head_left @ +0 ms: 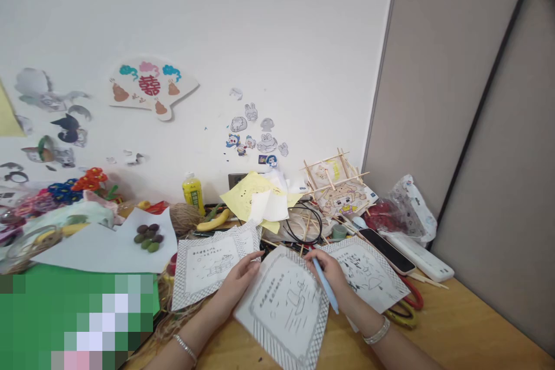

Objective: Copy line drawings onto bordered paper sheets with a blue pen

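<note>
A sheet of paper [281, 306] with a line drawing, handwriting and a hatched border is in front of me, turned at a slant. My right hand [332, 277] is closed around a light blue pen [326, 287] at the sheet's upper right edge. My left hand [239, 280] rests along the sheet's left edge, fingers stretched out; their undersides are hidden. Beside my left hand is another bordered drawing [203, 269]. A third drawing [368, 272] is partly covered by my right hand and wrist.
At the back of the wooden table [477, 329] are yellow paper [238, 193], a yellow bottle [193, 192], twine [184, 218] and a stick frame [333, 173]. A phone [387, 250], a white device [418, 257] and scissors handles [403, 313] are at right. Grape-like fruits [148, 237] sit on white paper.
</note>
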The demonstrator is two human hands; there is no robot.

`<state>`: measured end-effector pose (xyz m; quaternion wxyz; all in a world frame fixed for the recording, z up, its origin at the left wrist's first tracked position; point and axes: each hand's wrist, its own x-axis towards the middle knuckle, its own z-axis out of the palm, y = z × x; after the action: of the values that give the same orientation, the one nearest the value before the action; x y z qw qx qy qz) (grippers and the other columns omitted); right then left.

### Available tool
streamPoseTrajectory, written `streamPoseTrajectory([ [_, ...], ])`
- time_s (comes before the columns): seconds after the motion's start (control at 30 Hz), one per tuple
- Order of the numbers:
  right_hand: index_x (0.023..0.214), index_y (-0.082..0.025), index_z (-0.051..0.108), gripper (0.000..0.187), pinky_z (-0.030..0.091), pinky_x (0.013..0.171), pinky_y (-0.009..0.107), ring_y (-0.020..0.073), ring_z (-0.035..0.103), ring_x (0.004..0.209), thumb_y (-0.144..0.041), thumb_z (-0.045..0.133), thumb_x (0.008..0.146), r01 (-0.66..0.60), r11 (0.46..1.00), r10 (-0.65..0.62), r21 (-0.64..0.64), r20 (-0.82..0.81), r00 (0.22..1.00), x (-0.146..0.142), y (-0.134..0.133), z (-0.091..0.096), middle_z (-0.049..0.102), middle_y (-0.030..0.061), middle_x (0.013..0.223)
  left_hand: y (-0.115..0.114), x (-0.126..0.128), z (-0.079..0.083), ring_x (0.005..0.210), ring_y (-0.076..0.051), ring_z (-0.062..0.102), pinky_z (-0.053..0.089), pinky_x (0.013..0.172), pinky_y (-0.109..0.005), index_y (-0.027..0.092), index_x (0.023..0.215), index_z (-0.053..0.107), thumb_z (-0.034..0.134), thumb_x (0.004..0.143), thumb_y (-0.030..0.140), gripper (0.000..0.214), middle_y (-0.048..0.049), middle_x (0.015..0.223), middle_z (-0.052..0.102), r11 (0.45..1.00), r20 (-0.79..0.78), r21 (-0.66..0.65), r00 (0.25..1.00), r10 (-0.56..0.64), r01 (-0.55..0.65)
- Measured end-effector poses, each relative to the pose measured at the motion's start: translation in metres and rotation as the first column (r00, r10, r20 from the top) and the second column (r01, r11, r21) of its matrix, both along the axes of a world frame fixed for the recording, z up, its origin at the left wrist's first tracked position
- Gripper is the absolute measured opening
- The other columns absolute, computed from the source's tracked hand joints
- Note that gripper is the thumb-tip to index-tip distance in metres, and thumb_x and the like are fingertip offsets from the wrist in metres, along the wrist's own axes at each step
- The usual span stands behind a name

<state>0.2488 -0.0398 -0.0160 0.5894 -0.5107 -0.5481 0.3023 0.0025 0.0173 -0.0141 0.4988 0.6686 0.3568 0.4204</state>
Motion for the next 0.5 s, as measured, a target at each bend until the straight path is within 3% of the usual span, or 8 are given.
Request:
streamPoseTrajectory([
  [0.07, 0.072, -0.021, 0.065, 0.011, 0.046, 0.061, 0.029, 0.0221, 0.060, 0.068, -0.031, 0.060, 0.069, 0.103, 0.994, -0.101, 0.041, -0.057, 0.993, 0.005, 0.000, 0.003, 0.065, 0.0017, 0.070, 0.000, -0.003, 0.002, 0.111, -0.030, 0.057, 0.046, 0.092, -0.040, 0.019, 0.112, 0.064, 0.058, 0.082, 0.057, 0.049, -0.0109, 0.117, 0.065, 0.997, 0.038, -0.078, 0.999, -0.021, 0.024],
  [0.13, 0.075, -0.020, 0.064, 0.014, 0.047, 0.063, 0.030, 0.0225, 0.060, 0.071, -0.033, 0.059, 0.071, 0.187, 0.979, -0.179, 0.079, -0.094, 0.979, 0.010, 0.000, 0.005, 0.066, 0.0025, 0.074, 0.000, -0.004, 0.000, 0.097, -0.029, 0.064, 0.051, 0.082, -0.041, 0.017, 0.112, 0.062, 0.056, 0.082, 0.060, 0.053, -0.0129, 0.107, 0.069, 0.974, 0.119, -0.193, 0.989, -0.093, 0.115],
  [0.23, 0.079, -0.020, 0.062, 0.017, 0.048, 0.066, 0.031, 0.0227, 0.060, 0.073, -0.034, 0.061, 0.071, 0.261, 0.960, -0.245, 0.105, -0.141, 0.959, 0.014, 0.000, 0.004, 0.065, 0.0030, 0.076, -0.001, 0.000, -0.005, 0.080, -0.026, 0.068, 0.053, 0.072, -0.038, 0.016, 0.120, 0.055, 0.064, 0.079, 0.057, 0.058, -0.0122, 0.095, 0.070, 0.929, 0.224, -0.296, 0.962, -0.156, 0.220],
  [0.33, 0.079, -0.021, 0.060, 0.017, 0.049, 0.066, 0.032, 0.0230, 0.060, 0.073, -0.033, 0.061, 0.068, 0.272, 0.959, -0.252, 0.084, -0.199, 0.947, 0.013, 0.001, 0.003, 0.064, 0.0027, 0.075, -0.007, 0.006, -0.006, 0.079, -0.023, 0.068, 0.052, 0.071, -0.034, 0.017, 0.122, 0.051, 0.074, 0.072, 0.050, 0.064, -0.0089, 0.089, 0.070, 0.917, 0.168, -0.296, 0.960, -0.224, 0.266],
  [0.5, 0.076, -0.023, 0.057, 0.010, 0.049, 0.072, 0.033, 0.0246, 0.061, 0.081, -0.029, 0.059, 0.067, 0.213, 0.974, -0.192, 0.071, -0.230, 0.954, 0.005, 0.002, 0.003, 0.065, 0.0030, 0.079, -0.015, 0.016, -0.005, 0.076, -0.022, 0.067, 0.051, 0.070, -0.033, 0.017, 0.104, 0.058, 0.080, 0.063, 0.045, 0.054, -0.0046, 0.081, 0.069, 0.914, 0.032, -0.274, 0.953, -0.302, 0.299],
])
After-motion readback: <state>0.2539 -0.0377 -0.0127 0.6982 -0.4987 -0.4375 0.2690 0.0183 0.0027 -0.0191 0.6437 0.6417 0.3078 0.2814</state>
